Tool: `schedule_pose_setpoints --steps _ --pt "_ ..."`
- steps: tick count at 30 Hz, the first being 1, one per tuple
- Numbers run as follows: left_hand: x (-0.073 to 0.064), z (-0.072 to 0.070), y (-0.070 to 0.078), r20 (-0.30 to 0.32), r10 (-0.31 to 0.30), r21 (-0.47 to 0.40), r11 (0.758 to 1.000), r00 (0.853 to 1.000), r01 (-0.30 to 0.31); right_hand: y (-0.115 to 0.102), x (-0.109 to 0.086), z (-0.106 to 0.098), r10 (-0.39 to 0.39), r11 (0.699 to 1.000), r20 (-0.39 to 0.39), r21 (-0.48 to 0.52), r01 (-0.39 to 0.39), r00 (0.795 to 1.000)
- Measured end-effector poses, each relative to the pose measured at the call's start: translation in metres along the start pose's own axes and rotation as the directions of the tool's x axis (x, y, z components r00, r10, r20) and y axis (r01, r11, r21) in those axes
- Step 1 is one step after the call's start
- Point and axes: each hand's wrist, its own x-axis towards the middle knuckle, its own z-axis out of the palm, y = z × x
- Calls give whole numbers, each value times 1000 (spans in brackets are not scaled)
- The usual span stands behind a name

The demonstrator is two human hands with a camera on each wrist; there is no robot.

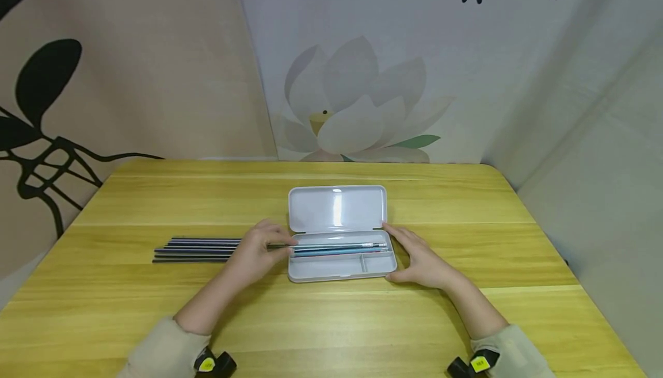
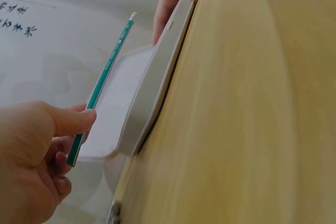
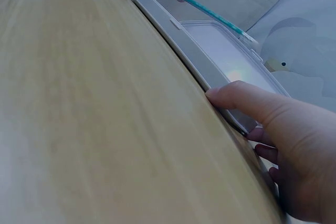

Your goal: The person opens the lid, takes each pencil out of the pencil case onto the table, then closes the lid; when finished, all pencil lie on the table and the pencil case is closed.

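Note:
A white pencil case (image 1: pixel 311 274) lies with its lid (image 1: pixel 316 208) raised at the back. My left hand (image 1: pixel 261 251) pinches a green pencil (image 2: pixel 109 66) near one end, between thumb and fingers. The pencil's eraser end points right, above the case's tray. Inside the tray lies at least one blue pencil (image 1: pixel 316 254); how many lie there I cannot tell. At the case's right end, my right hand (image 1: pixel 422 260) grips it, thumb at the front corner and forefinger near the hinge. To the left, several dark pencils (image 1: pixel 194 249) lie side by side, their right ends hidden behind my left hand.
The case and pencils stand on a wooden table (image 1: pixel 331 326) with a rounded far right corner. Behind it hangs a pale cloth (image 1: pixel 362 96) printed with a lotus flower. A small divider (image 1: pixel 363 262) splits the tray's front compartment.

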Motion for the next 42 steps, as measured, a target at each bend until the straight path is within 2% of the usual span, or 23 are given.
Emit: schedule_pose_setpoints --steps 11,18,25,32,42 --pt "-26 -29 -11 -62 2 93 996 998 4 -1 -1 -1 2 1000 1 -11 -2 1000" --pt "-42 -44 -19 -102 36 151 988 994 -20 -1 -1 0 -8 1000 -2 -11 8 1000" --pt "-57 -60 -30 -112 31 186 983 993 -10 -2 0 0 -17 1000 -5 -8 17 1000" --pt "-68 -77 -45 -114 63 206 978 992 -39 -2 0 0 -19 1000 -7 -12 19 1000" --pt "-85 -102 -61 -109 -24 175 984 994 43 -2 0 0 -10 1000 -4 2 10 1000"
